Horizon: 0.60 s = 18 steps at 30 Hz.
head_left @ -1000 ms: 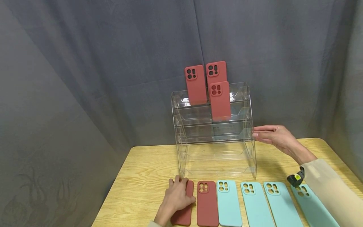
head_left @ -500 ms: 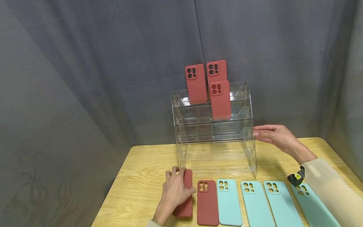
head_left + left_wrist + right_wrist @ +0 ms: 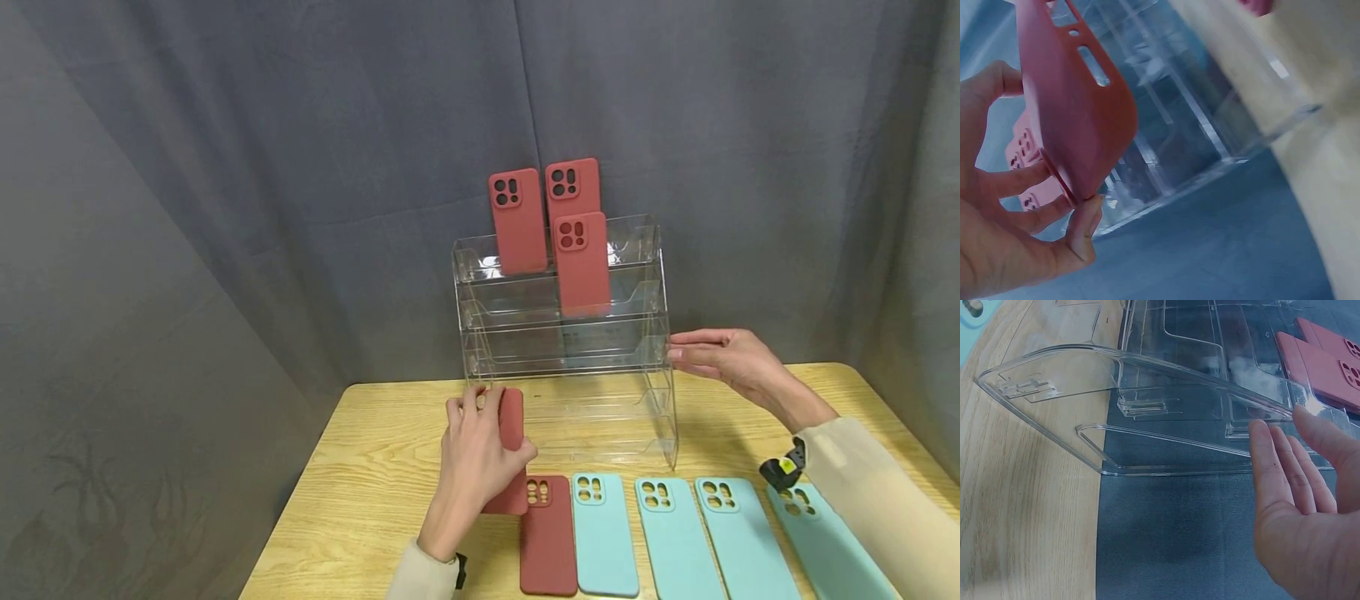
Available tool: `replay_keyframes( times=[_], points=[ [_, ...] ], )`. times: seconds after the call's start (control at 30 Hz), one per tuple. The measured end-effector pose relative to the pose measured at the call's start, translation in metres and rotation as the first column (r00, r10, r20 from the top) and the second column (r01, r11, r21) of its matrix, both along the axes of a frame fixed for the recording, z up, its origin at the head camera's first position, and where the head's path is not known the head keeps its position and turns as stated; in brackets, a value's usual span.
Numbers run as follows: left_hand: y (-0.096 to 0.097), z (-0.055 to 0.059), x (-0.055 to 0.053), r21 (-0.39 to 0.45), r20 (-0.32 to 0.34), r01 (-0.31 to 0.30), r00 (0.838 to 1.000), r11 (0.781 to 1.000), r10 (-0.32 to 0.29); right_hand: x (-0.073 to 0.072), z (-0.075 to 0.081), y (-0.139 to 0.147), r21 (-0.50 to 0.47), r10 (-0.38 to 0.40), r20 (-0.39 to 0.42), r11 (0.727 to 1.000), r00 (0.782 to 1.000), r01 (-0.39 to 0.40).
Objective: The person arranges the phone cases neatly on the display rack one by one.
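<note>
My left hand grips a red phone case by its edges, raised over the table in front of the rack's lower left. In the left wrist view, the case is seen from the side, with thumb and fingers at its edges. A clear plastic tiered rack stands behind. On its upper tiers lean three red phone cases, one left, one behind and one lower in front. My right hand, fingers straight, has its fingertips at the rack's right side.
Along the table's front lie another red phone case and several mint phone cases, the nearest of them right beside it. My right sleeve hangs over the rightmost mint case. Grey curtain closes off the back and sides.
My left hand has lifted the red phone case from the table's front left and moved it forward and slightly right, toward the rack. The right hand has stayed at the rack's side.
</note>
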<state>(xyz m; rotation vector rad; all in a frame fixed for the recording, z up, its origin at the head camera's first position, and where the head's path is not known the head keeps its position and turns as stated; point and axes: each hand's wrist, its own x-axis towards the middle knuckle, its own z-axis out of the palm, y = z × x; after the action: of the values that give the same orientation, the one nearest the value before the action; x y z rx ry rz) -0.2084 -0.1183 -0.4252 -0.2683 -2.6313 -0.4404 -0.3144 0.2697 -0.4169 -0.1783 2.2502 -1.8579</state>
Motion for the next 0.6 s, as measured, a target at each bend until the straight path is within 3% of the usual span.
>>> replay_keyframes(
  times=[0.33, 0.6],
  points=[
    [0.021, 0.046, -0.035, -0.046, -0.153, 0.034, 0.987, 0.998, -0.041, -0.001, -0.003, -0.002, -0.055, 0.015, 0.002, 0.998, 1.000, -0.015],
    [0.032, 0.074, -0.065, -0.006, -0.235, 0.016, 0.972, 1.000, -0.017, -0.001, -0.004, -0.003, -0.053, 0.015, 0.001, 0.998, 1.000, -0.015]
  ],
)
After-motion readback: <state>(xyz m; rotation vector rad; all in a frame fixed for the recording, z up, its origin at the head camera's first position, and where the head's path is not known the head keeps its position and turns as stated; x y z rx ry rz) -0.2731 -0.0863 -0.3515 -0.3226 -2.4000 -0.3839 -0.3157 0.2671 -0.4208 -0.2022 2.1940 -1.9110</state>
